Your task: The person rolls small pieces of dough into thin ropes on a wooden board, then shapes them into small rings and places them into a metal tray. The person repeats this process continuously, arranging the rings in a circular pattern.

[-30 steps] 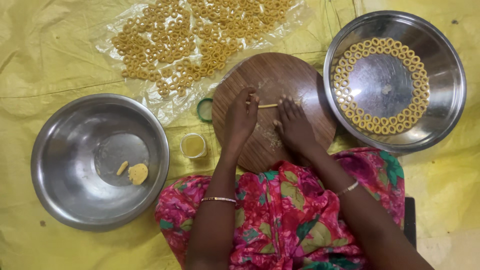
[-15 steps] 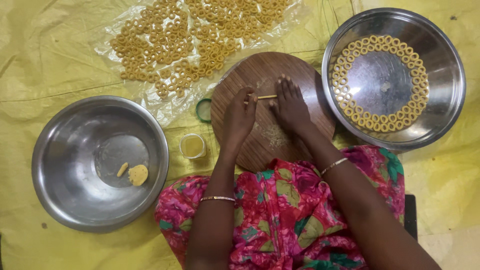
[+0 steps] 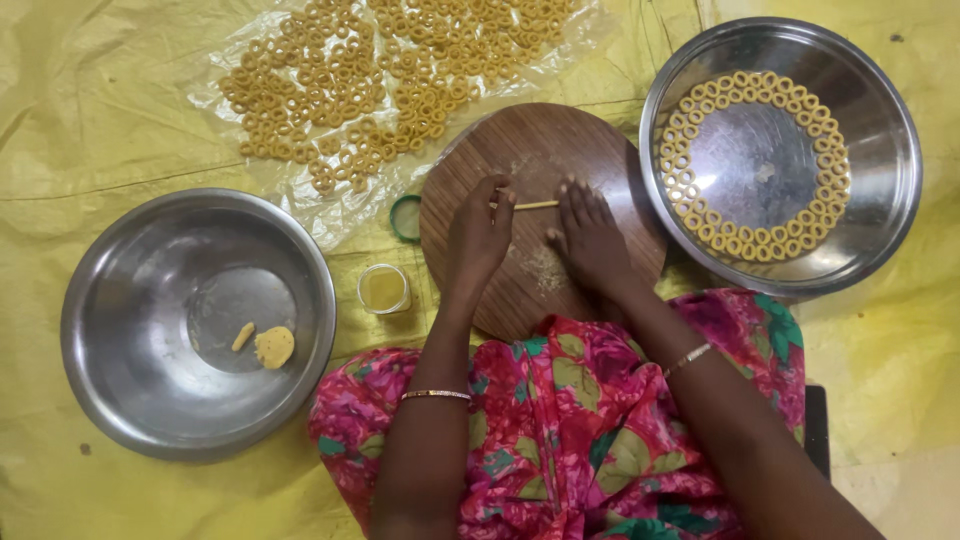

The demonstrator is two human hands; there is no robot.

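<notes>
The round board [image 3: 540, 290] is brown wood, smooth and dull, with pale dust on it. The bowl [image 3: 130, 400] on the left and the dish [image 3: 880, 130] on the right are shiny metal. The yellow sheet [image 3: 90, 110] under them is crinkly, shiny plastic. The far clear wrap [image 3: 590, 30] is thin and glossy. The near flowered cloth [image 3: 560, 420] looks soft. The dough strand [image 3: 537, 205] looks smooth and dull.
</notes>
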